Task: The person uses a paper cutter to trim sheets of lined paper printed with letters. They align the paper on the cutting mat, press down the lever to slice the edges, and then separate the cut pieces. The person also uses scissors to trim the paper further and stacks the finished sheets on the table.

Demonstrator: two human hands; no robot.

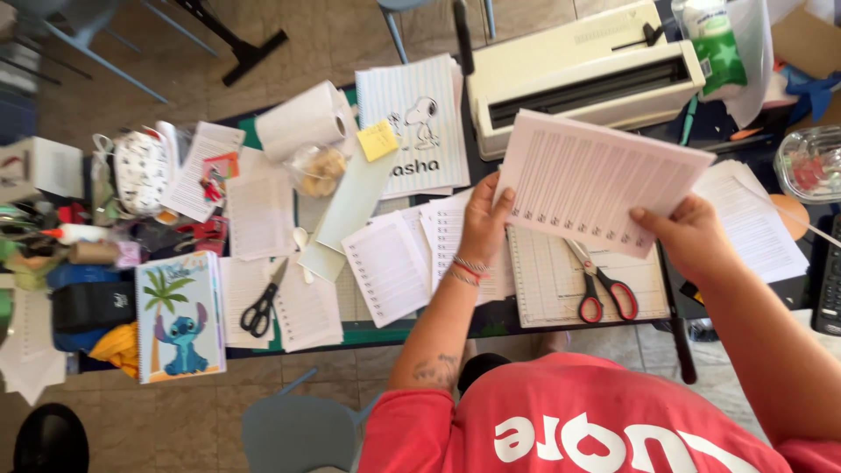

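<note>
Holding one lined sheet (596, 180), both hands grip it; two scissors lie below.

A yellow square sticky note (378, 139) sits on the striped white cover with a cartoon dog (419, 123) at the table's far middle, a green-and-white wrapped roll package (711, 42) stands at the far right beside the cream binding machine (578, 66), and a spiral notebook cover with a blue cartoon creature and palm (180, 315) lies near left.

Home craft desk: binding machine (583, 66), scissors (603, 289) (paper everywhere).
</note>
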